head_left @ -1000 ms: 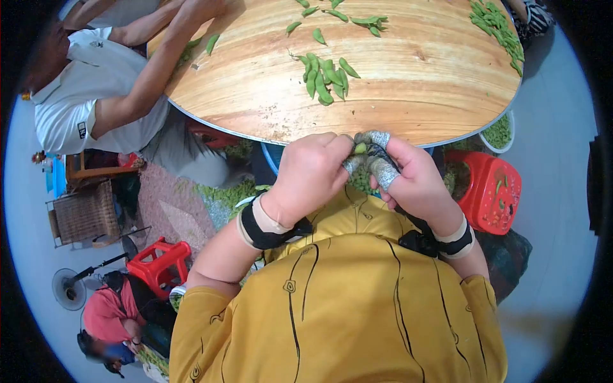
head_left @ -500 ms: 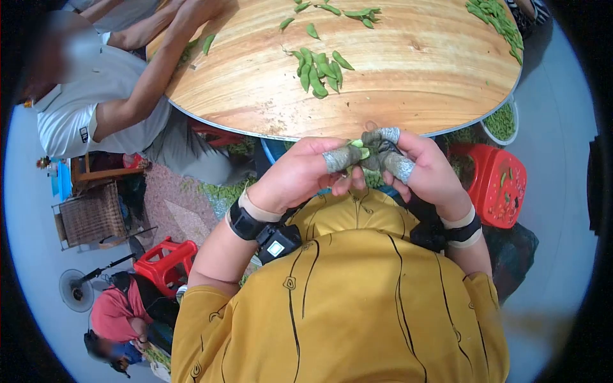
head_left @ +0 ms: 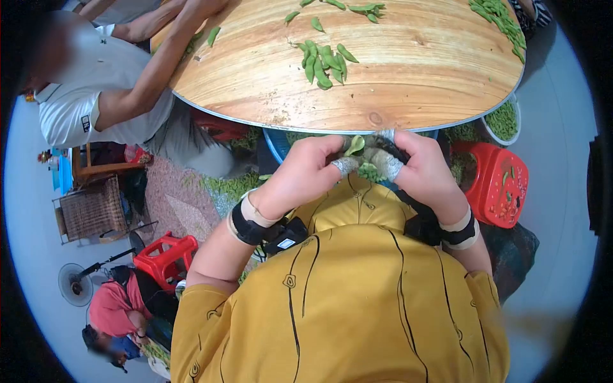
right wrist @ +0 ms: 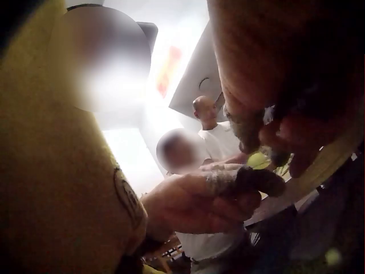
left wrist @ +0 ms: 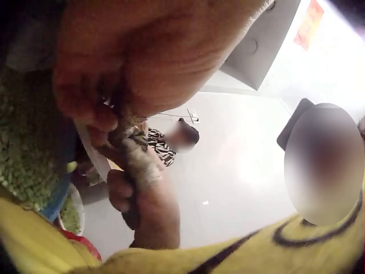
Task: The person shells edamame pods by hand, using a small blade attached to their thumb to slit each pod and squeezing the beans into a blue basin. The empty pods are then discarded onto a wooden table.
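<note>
An open green soybean pod point(head_left: 355, 145) sits between the two hands, just off the table's near edge. My left hand point(head_left: 300, 169) pinches it, with grey tape round the thumb. My right hand point(head_left: 424, 167), also with taped thumb and finger, closes on the pod from the other side. In the right wrist view, the pale green pod point(right wrist: 258, 160) shows between both sets of fingertips. Shelled beans point(head_left: 368, 171) show below the hands. Several whole soybean pods point(head_left: 324, 64) lie in a pile on the wooden table point(head_left: 415, 83).
More pods point(head_left: 495, 25) lie along the table's right side. A blue basin point(head_left: 276, 148) is under the near edge. A red stool point(head_left: 504, 191) and a white tub of beans point(head_left: 501, 124) stand at right. At left, another person's arm point(head_left: 150, 76) reaches over the table.
The left hand turned its thumb up and away half a second ago, then turned back in toward the right hand. An open pod now stands up between the fingertips.
</note>
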A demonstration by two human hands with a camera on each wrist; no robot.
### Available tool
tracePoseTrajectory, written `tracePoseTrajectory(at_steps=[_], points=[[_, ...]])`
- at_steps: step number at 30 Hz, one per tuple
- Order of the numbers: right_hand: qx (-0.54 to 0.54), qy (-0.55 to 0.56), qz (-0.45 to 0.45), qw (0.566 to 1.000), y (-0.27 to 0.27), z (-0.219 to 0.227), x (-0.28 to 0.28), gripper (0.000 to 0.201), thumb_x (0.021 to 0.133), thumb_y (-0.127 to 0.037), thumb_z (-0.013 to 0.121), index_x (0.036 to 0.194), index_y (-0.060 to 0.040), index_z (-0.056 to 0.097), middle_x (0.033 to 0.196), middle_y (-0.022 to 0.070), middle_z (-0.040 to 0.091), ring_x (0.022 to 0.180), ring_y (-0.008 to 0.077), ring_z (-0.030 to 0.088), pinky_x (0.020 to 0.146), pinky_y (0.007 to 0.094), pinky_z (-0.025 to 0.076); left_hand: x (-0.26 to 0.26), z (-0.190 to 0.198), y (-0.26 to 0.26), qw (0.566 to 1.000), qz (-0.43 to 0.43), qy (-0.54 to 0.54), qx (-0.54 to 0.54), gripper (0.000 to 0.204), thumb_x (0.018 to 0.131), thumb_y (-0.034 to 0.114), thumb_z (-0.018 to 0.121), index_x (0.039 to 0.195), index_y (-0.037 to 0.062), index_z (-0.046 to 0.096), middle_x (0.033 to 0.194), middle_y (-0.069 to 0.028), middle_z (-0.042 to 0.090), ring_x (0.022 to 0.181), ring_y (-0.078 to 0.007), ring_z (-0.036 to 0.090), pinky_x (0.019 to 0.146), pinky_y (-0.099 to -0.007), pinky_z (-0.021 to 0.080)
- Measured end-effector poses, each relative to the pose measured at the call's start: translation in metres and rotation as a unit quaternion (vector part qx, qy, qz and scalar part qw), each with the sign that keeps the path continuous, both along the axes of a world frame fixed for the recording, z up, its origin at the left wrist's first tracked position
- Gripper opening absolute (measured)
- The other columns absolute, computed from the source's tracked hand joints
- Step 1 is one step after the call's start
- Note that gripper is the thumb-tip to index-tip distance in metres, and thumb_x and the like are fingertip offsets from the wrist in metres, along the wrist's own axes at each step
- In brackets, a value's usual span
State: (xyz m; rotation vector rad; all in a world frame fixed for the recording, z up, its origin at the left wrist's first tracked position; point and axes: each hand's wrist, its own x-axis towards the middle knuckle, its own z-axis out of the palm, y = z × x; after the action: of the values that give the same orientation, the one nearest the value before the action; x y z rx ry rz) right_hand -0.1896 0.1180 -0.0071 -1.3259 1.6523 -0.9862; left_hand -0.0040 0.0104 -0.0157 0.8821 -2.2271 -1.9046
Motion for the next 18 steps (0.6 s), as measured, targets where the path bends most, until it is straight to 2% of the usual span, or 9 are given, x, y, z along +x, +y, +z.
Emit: tracePoseTrajectory(at_steps=[1,3,4,6,11,13,16,17,18], points=[[0.0,0.001,-0.001,1.0,-0.001,-0.002,0.001,0.024,0.075,-0.008,0.061,0.097,0.0014,0.062,0.076,0.0168,0.061,0.07,0.0094,0.051,0.065,0.0286,0.046,-0.002,0.0,0.002,1.0,-0.001,0.001,0.0,0.023,0.087,0.001,0.057,0.109,-0.0027,0.06,0.09,0.0019,0.061,0.083,-0.0037,0.05,0.073,-0.0216,0.045],[0.012,-0.108,-0.028,0.994,-0.005,-0.007,0.003,0.022,0.075,-0.008,0.063,0.095,0.001,0.063,0.073,0.0078,0.061,0.07,0.0081,0.051,0.064,0.0274,0.045,-0.006,0.005,0.004,0.998,-0.027,-0.007,-0.055,0.022,0.084,0.001,0.06,0.106,-0.0029,0.061,0.085,0.0012,0.061,0.079,-0.0037,0.048,0.069,-0.0214,0.045],[0.012,-0.108,-0.029,0.994,-0.006,-0.003,0.002,0.022,0.075,-0.008,0.063,0.095,0.001,0.063,0.073,0.0078,0.061,0.07,0.0081,0.051,0.064,0.0274,0.045,-0.007,0.01,0.004,0.995,-0.027,-0.028,-0.088,0.02,0.082,0.002,0.063,0.102,-0.0015,0.063,0.077,-0.0014,0.06,0.073,-0.004,0.046,0.064,-0.023,0.045],[0.1,-0.162,-0.009,0.982,-0.008,0.009,-0.001,0.019,0.077,-0.01,0.065,0.094,-0.0002,0.064,0.072,-0.0006,0.059,0.068,0.0053,0.049,0.061,0.0245,0.044,-0.007,0.014,0.002,0.993,-0.039,-0.036,-0.101,0.019,0.081,0.003,0.063,0.1,-0.0007,0.063,0.074,-0.0033,0.06,0.071,-0.0044,0.046,0.062,-0.0241,0.045],[0.089,-0.157,0.006,0.984,-0.011,0.012,0.002,0.017,0.08,-0.012,0.066,0.093,-0.0013,0.063,0.07,-0.0032,0.057,0.063,0.0025,0.049,0.052,0.022,0.041,-0.006,0.028,-0.002,0.981,-0.084,-0.074,-0.16,0.017,0.08,0.006,0.065,0.097,0.002,0.064,0.07,-0.0085,0.059,0.064,-0.0064,0.046,0.058,-0.0267,0.045],[0.109,-0.15,0.003,0.983,-0.012,0.012,0.002,0.016,0.081,-0.012,0.067,0.092,-0.0015,0.063,0.069,-0.003,0.056,0.062,0.0023,0.05,0.049,0.0217,0.04,-0.007,0.028,-0.003,0.971,-0.1,-0.093,-0.198,0.017,0.081,0.004,0.064,0.098,0.0,0.064,0.075,-0.0068,0.064,0.066,-0.0076,0.051,0.062,-0.0265,0.047],[0.143,-0.181,-0.034,0.972,-0.014,0.01,-0.002,0.013,0.084,-0.014,0.065,0.09,-0.003,0.063,0.069,-0.0026,0.056,0.059,0.0025,0.05,0.046,0.0207,0.04,-0.004,0.028,-0.011,0.996,0.058,0.027,-0.054,0.021,0.084,-0.001,0.061,0.105,-0.0043,0.063,0.091,-0.0029,0.065,0.085,-0.009,0.059,0.078,-0.0231,0.048],[0.123,-0.271,-0.045,0.954,-0.014,0.006,-0.004,0.013,0.086,-0.015,0.063,0.092,-0.0039,0.063,0.072,-0.0013,0.057,0.057,0.0027,0.049,0.046,0.0197,0.04,0.0,0.027,-0.015,0.994,0.084,0.069,0.003,0.027,0.085,-0.001,0.06,0.112,-0.0023,0.061,0.098,-0.004,0.065,0.091,-0.0099,0.059,0.078,-0.0229,0.048],[0.102,-0.357,-0.055,0.927,-0.014,0.004,-0.005,0.012,0.088,-0.015,0.061,0.094,-0.0047,0.062,0.074,0.0,0.059,0.055,0.0028,0.048,0.045,0.0188,0.039,-0.001,0.032,-0.014,0.984,0.12,0.115,0.061,0.027,0.085,-0.001,0.059,0.112,-0.0016,0.061,0.096,-0.0027,0.064,0.087,-0.0082,0.057,0.076,-0.0217,0.047]])
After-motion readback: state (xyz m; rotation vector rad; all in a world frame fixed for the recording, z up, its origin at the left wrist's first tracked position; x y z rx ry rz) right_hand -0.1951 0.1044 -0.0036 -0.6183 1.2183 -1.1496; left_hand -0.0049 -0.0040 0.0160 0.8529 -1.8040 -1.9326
